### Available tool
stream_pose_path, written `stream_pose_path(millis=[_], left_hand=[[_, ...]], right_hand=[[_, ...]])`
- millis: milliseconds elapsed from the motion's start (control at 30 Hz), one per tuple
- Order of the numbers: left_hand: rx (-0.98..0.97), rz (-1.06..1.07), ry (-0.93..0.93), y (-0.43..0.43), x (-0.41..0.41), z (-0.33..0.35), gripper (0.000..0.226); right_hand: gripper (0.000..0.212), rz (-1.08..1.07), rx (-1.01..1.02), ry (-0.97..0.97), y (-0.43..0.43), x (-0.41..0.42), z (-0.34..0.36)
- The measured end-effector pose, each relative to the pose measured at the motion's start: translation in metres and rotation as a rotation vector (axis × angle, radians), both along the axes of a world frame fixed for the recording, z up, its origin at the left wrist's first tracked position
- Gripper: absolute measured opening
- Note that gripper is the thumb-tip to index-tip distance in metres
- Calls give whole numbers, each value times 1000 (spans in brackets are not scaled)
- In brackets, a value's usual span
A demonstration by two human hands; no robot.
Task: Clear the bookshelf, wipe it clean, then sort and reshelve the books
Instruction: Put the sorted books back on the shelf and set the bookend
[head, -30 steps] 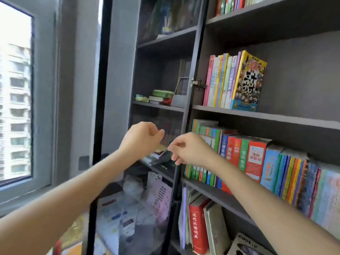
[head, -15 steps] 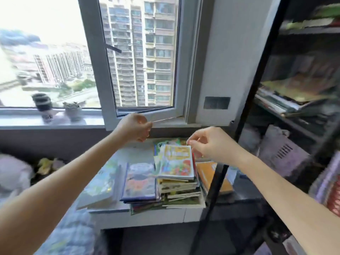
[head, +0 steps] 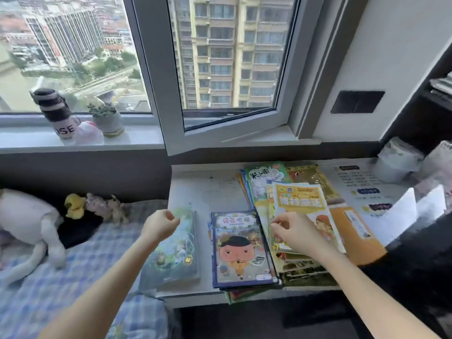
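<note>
The window fills the upper half of the frame and the bed the lower left. The white desk sits centre and centre-right under the sill. A sliver of the dark shelf shows at the right edge, well apart from both hands.

The books are on the desk, not on the shelf. A loose stack lies right of centre, topped by a yellow book. Just left of it is a blue book, and further left a green book lies alone at the desk's left edge. All three have their long axes running from the near desk edge up toward the window, the yellow one tilted slightly.

The right hand is over the stack, covering the yellow book's lower left part. Its fingers are curled and its thumb and forefinger are drawn together near that book's left edge. I cannot tell whether they have hold of the cover or only hover above it.

The left hand is curled into a loose fist over the green book's upper left corner, with nothing visible in it.

Judging by this, the right hand is the nearer one for the stack and the blue book, and the left for the green book. Any lift would work best taken across a book's short side.
</note>
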State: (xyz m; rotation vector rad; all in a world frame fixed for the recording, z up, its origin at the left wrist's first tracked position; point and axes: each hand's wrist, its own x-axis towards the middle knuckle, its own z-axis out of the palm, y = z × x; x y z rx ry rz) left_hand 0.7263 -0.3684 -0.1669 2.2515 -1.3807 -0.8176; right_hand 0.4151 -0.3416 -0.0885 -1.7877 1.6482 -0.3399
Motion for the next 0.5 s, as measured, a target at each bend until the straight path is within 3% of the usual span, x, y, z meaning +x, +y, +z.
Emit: stream_pose_path(millis=[67, 167, 300, 367, 433, 500], left_hand=[[61, 18, -90, -9, 15, -27, 27], [207, 96, -162, -15, 30, -63, 21], [336, 277, -28, -16, 47, -102, 68], [395, 349, 113, -17, 55, -118, 79], [409, 417, 255, -14, 59, -129, 71], [363, 483, 278, -9, 63, -135, 47]], right_hand=[[14, -27, 24, -14, -7, 12, -14], [21, -31, 77, -8, -20, 33, -29], [19, 41, 117, 41, -47, 59, -43], [17, 77, 130, 32, -60, 69, -51], [21, 109, 151, 31, -67, 77, -58], [23, 160, 165, 54, -70, 80, -64]])
